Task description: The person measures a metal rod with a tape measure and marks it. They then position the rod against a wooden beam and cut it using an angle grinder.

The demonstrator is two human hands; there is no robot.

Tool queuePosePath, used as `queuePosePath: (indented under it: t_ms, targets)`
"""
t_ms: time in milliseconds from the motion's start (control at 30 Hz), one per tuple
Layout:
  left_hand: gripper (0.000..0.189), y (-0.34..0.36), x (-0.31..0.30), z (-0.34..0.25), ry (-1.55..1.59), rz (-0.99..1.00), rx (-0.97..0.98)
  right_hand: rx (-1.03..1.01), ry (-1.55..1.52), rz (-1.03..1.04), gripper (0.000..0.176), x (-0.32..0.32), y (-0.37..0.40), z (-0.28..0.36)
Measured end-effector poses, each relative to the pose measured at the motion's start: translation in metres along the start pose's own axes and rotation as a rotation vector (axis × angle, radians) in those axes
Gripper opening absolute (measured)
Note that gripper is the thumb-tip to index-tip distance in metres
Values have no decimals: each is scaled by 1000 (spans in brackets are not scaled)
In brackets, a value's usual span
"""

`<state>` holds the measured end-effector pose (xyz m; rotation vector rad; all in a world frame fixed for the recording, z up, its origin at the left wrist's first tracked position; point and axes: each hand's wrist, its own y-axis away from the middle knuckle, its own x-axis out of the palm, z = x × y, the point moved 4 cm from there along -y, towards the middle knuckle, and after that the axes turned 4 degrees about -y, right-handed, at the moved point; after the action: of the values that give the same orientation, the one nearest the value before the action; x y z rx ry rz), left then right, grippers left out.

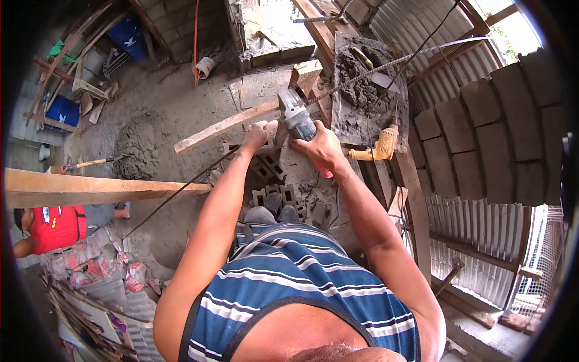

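My right hand is wrapped around the body of a grey angle grinder, whose head points away from me beside a wooden post. Close to its left, my left hand is closed on a long, thin steel bar. The bar slants from the lower left toward the grinder. A ribbed bar extends from the grinder to the upper right and appears to be the same one. The grinder's disc is mostly hidden, so contact with the bar cannot be made out.
A yellow drill lies right of my right hand, below a mortar board holding a trowel. A wooden beam and hollow blocks are near my hands. Another person in a red shirt is at far left.
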<state>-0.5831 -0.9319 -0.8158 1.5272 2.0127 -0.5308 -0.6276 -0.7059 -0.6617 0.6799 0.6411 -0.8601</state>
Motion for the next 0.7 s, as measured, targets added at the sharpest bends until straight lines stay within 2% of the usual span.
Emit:
queuePosePath:
  t_ms: [133,200,333,433,533,600,700]
  targets:
    - [78,0,-5,5,1,5,-49,4,3,-28,87,-2,-2,-13]
    - [84,1,-10,3,-19,119,-91,1,10,-33,87,-2,-5,-13]
    - [85,9,-8,-2,-45,142,-115,-2,-5,-38,83,-4,-4,-8]
    - [84,12,-5,-5,-12,107,-44,9,8,-20,81,-8,-3,-1]
    - [82,13,-10,-12,6,100,-95,22,25,-16,80,-10,-1,1]
    - [80,13,-13,-10,44,180,-162,27,26,-13,79,-10,1,2]
    - [79,12,-14,-8,17,123,-109,35,18,-49,78,-10,2,2]
